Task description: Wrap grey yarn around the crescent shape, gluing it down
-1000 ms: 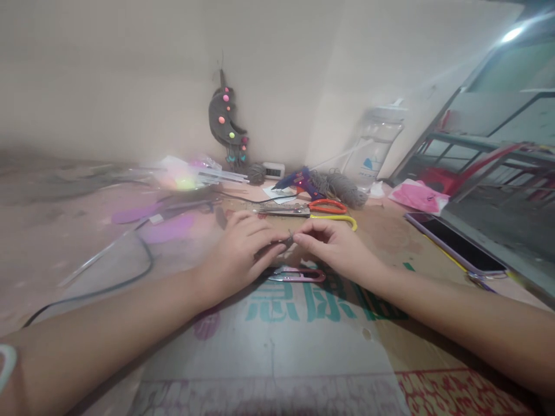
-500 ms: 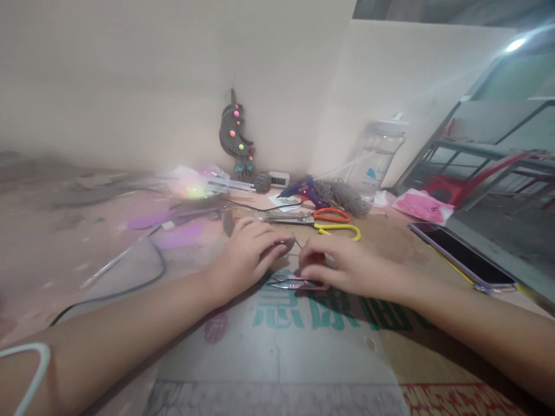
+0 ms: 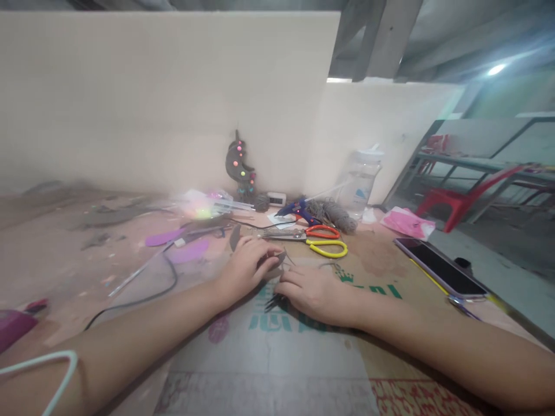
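Observation:
My left hand (image 3: 249, 264) is closed on a dark grey, curved piece (image 3: 235, 237); parts of it show behind the fingers and by the thumb. A thin grey strand lies near its right end. Palm down, my right hand (image 3: 318, 293) is wrapped over a pair of thread snips (image 3: 272, 302) on the printed cardboard (image 3: 269, 358). Only the dark blade tips stick out to the left, and the handles are hidden under the fingers. Scissors (image 3: 327, 248) with one orange and one yellow handle lie just beyond both hands.
Behind the scissors are a blue glue gun (image 3: 299, 209), grey yarn (image 3: 336, 215) and a water bottle (image 3: 362, 182). A beaded crescent ornament (image 3: 237, 164) hangs by the wall. A phone (image 3: 442, 268) and pink packet (image 3: 408, 223) lie right; a dark cable (image 3: 173, 274) runs left.
My right hand has turned palm down and closed over the thread snips, which were lying more exposed. The left hand keeps its hold. The camera view has tilted up.

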A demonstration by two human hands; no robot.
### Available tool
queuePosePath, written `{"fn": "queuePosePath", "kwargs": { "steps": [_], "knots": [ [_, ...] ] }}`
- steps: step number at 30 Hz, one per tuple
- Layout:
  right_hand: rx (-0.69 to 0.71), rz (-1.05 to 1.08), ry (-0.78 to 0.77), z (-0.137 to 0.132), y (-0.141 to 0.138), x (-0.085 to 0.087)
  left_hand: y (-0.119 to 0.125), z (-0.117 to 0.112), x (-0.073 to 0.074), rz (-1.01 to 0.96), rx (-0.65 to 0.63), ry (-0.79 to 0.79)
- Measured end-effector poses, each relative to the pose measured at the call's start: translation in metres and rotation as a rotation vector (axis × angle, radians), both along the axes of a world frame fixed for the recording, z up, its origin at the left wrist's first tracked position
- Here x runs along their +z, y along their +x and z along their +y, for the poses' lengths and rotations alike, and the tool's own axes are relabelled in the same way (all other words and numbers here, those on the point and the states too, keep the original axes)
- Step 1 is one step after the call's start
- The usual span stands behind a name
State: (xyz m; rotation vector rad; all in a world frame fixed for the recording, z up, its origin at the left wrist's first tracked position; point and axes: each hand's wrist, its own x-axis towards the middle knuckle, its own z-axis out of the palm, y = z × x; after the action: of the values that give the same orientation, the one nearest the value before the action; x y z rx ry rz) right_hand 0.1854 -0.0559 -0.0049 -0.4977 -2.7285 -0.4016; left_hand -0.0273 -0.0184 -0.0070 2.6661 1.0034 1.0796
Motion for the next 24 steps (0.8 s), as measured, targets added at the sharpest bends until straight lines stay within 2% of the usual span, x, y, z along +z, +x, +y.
{"fn": "queuePosePath", "kwargs": {
  "steps": [4, 9, 13, 19, 24],
  "knots": [
    [-0.002, 0.155, -0.032, 0.002, 0.004, -0.003, 0.0, 0.0, 0.0, 0.04, -0.002, -0.004],
    [-0.125, 0.154, -0.241, 0.005, 0.008, -0.006, -0.001, 0.0, -0.003, 0.089, 0.013, 0.017],
    [-0.122, 0.14, -0.364, 0.005, 0.009, -0.004, -0.002, 0.001, -0.007, 0.185, -0.02, 0.055],
    [-0.046, 0.194, -0.313, 0.003, 0.008, -0.004, -0.002, 0.005, -0.01, 0.213, -0.034, 0.008],
    [-0.165, 0.237, -0.345, -0.003, 0.023, 0.001, -0.001, 0.005, -0.01, 0.181, -0.032, -0.04]
  ]
}}
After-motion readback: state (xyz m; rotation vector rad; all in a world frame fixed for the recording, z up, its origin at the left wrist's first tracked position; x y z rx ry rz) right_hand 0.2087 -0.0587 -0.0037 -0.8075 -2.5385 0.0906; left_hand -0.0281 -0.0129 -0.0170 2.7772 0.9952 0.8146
